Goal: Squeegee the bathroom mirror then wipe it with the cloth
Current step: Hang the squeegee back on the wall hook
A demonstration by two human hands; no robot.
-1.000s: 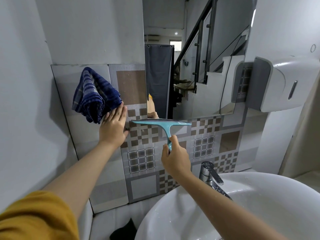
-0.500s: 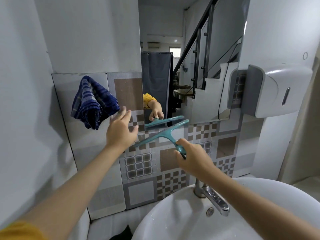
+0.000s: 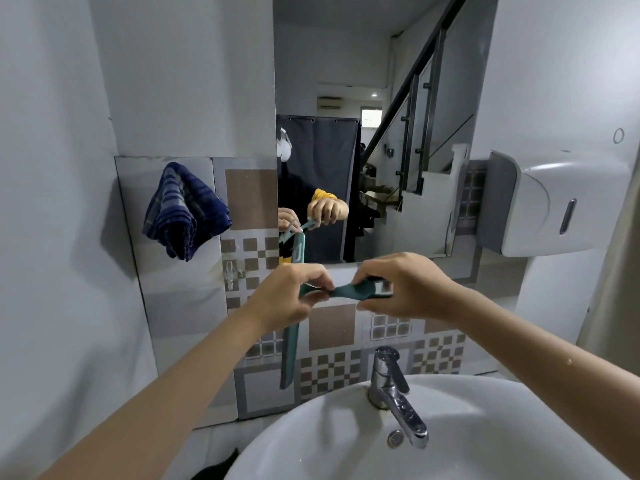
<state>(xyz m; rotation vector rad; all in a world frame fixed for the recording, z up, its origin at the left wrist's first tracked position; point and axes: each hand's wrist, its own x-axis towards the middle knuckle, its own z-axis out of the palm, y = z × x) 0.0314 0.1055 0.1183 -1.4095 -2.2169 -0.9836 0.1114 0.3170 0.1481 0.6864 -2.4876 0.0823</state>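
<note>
Both hands are on the teal squeegee below the mirror. Left hand fingers pinch its neck, right hand wraps the handle. Blue cloth hangs on the wall.

One squeegee, one cloth, one mirror, two hands.

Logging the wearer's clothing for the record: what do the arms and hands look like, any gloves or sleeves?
Both forearms are bare, with no gloves, rings or watch visible on the left hand or the right hand. The rectangular wall mirror reflects a mustard-yellow sleeve cuff at one wrist.
</note>
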